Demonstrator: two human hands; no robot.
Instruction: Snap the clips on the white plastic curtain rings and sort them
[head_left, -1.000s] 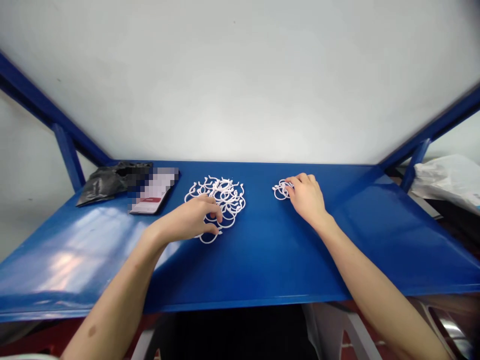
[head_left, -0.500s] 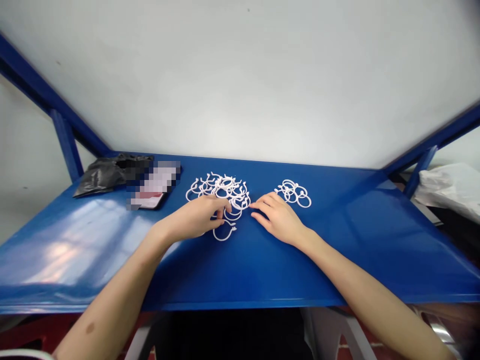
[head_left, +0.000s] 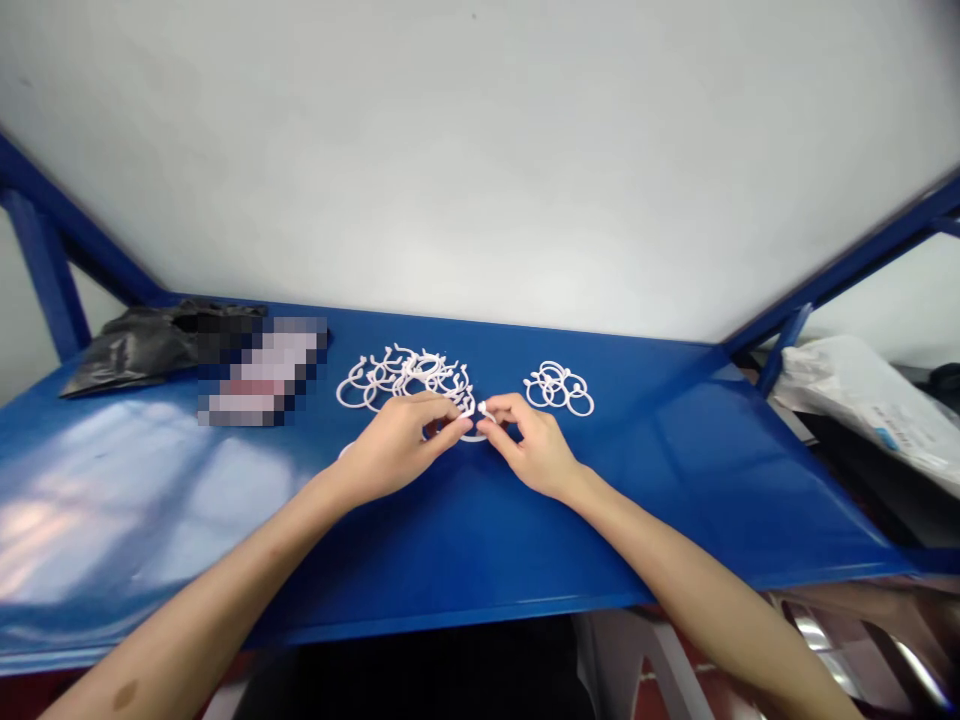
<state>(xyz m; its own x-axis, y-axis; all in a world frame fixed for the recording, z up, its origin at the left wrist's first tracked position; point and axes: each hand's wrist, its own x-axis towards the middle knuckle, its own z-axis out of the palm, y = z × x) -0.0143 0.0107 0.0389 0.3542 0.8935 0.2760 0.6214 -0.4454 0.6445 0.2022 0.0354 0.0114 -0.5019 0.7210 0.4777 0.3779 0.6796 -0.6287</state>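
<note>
Blue tabletop (head_left: 480, 545), black bag (head_left: 127, 350) near pixelated phone (head_left: 274, 355), piled white rings (head_left: 424, 366)

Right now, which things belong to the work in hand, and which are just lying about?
In use, it seems:
- white ring, between left hand and right hand
- larger ring pile
- smaller ring pile
- table

Likely just lying about:
- black bag
- blurred phone
- plastic bag, far right

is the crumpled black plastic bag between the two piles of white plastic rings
No, the bag lies to the left of both piles.
</note>
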